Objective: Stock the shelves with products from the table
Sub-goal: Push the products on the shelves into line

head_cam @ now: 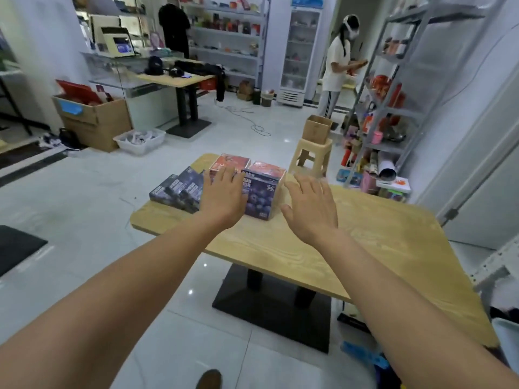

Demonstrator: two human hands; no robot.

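Cartons on the wooden table (365, 234). We take the blueberry-printed carton (262, 196) as landmark: a red carton (229, 162) stands behind it to the left, and flat dark boxes (179, 189) lie to its left. The left hand (222, 192), fingers straight, is at its left face, contact unclear. The right hand (311, 204) hovers spread just right of it, holding nothing. We judge the carton to be stiff, light cardboard, best clasped by opposite sides. Its lettering is too blurred to read.
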